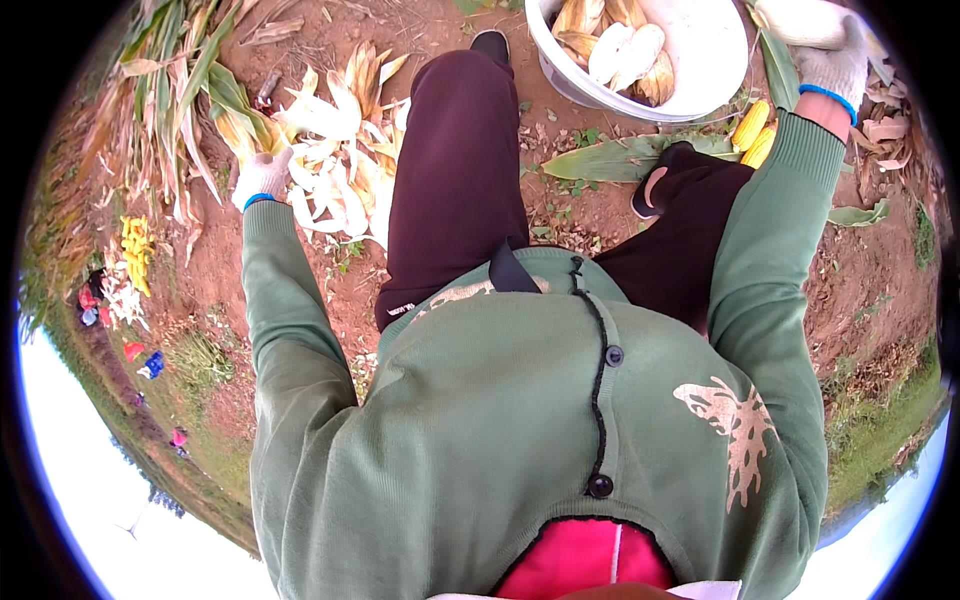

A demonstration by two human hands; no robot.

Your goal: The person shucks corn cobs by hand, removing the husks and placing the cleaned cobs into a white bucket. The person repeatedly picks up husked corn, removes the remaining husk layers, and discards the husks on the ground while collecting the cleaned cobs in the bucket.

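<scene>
My left hand (262,176), in a white knit glove with a blue cuff, is at the base of a husk-covered corn ear (244,131) still among green and dry leaves; its fingers are partly hidden. Pale corn husks (341,161) lie just right of it. At the upper right my right hand (832,64), gloved the same way, is on a whitish, elongated object (802,22) that looks like a husk-covered ear. Below that hand, two bare yellow corn cobs (750,127) rest on the ground beside my sleeve.
A white plastic bucket (712,60) with husks or husked ears inside stands ahead between my feet. Corn stalks (161,82) lie at the upper left. Farther left are a pile of yellow cobs (136,251) and several distant people. A long green leaf (607,159) lies below the bucket.
</scene>
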